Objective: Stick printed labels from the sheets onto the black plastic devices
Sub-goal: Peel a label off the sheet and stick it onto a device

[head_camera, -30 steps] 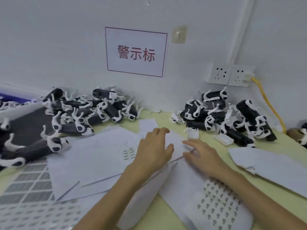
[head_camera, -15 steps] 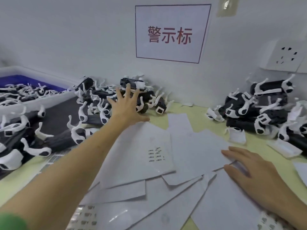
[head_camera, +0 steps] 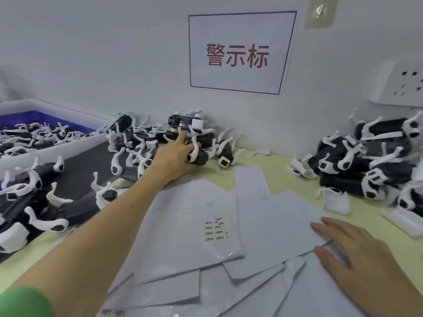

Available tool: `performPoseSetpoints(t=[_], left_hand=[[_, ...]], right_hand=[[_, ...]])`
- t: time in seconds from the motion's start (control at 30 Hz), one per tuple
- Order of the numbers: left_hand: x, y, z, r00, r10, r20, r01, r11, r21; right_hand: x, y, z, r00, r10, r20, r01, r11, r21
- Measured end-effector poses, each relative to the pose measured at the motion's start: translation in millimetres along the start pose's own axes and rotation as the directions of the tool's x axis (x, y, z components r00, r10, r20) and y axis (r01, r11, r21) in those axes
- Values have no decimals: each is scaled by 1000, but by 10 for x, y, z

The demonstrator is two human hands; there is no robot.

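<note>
My left hand (head_camera: 175, 154) reaches far forward into the left pile of black plastic devices (head_camera: 146, 145) with white clips, and its fingers curl round one black device (head_camera: 198, 156) at the pile's front edge. My right hand (head_camera: 352, 245) lies flat with straight fingers on the white label sheets (head_camera: 274, 225) at the lower right. One sheet (head_camera: 216, 229) in the middle carries a small block of printed labels. A second pile of black devices (head_camera: 370, 165) sits at the right against the wall.
A white tray with a blue liner (head_camera: 34, 124) holds more devices at the far left. A dark mat (head_camera: 75, 179) lies under the left pile. A wall sign (head_camera: 240, 53) and a power socket (head_camera: 405, 83) hang behind. Loose white clips (head_camera: 334, 199) lie near the right pile.
My left hand left the sheets, stretched forward to the left pile and closed on a black device. My right hand stays flat on the sheets. The view shifted left and closer.
</note>
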State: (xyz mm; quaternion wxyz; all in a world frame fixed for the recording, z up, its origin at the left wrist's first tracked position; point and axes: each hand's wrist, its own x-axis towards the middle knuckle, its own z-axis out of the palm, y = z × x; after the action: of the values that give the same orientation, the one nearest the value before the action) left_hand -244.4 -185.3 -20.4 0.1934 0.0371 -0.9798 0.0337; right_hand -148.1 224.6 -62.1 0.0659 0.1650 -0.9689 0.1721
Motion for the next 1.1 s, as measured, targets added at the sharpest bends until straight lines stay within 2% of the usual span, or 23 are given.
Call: performPoseSetpoints(t=[0.13, 0.23, 0.33, 0.4, 0.47, 0.53, 0.6, 0.67, 0.73, 0.77, 0.8, 0.83, 0.9, 1.0, 1.1], left_hand=[[-162, 372, -104, 987, 153, -56, -156, 986, -56], [-276, 746, -188, 971, 204, -123, -220, 966, -135], [-347, 1169, -339, 953, 182, -243, -260, 904, -340], [-375, 1456, -500, 952, 72, -296, -237, 787, -570], [-408, 1697, -679, 949, -74, -307, -215, 561, -799], [-432, 1890, -836, 946, -225, -234, -170, 270, -948], [-423, 2040, -943, 933, -354, -59, -50, 36, -998], [-407, 2148, -1021, 889, -435, 141, 71, -174, -982], [-357, 2186, -1080, 851, -391, 351, 129, -492, -861], [-355, 2181, -1109, 856, -279, 436, 156, -664, -732], [-371, 2169, -1114, 865, -144, 481, 201, -778, -595], [-400, 2158, -1092, 869, -27, 494, 252, -835, -490], [-498, 2188, -1047, 850, 86, 519, 338, -845, -414], [-627, 2322, -1038, 804, 71, 590, 388, -814, -432], [-708, 2433, -1102, 832, 125, 540, 415, -787, -457]], right_hand=[[-38, 48, 31, 999, -40, -2, 39, 999, -12], [-37, 79, 43, 999, -48, -9, 48, 999, -13], [-24, 113, 75, 998, -62, -22, 61, 998, -13], [-25, 122, 75, 996, -76, -44, 76, 997, -1], [-49, 92, 56, 989, -100, -110, 104, 994, 35], [-90, 25, -5, 959, -118, -256, 142, 987, 78], [-140, -41, -94, 920, -141, -364, 177, 982, 67], [-161, -55, -174, 903, -176, -393, 211, 976, 48], [-155, -56, -257, 920, -132, -370, 198, 969, 146], [-148, -58, -299, 929, -92, -358, 183, 955, 231], [-145, -57, -338, 934, -57, -351, 175, 933, 313], [-145, -56, -377, 941, -30, -337, 167, 908, 385], [-177, -60, -447, 966, -3, -257, 143, 837, 528], [-296, -89, -493, 994, -21, -107, 93, 676, 731], [-391, -101, -477, 991, 33, -133, 94, 543, 834]])
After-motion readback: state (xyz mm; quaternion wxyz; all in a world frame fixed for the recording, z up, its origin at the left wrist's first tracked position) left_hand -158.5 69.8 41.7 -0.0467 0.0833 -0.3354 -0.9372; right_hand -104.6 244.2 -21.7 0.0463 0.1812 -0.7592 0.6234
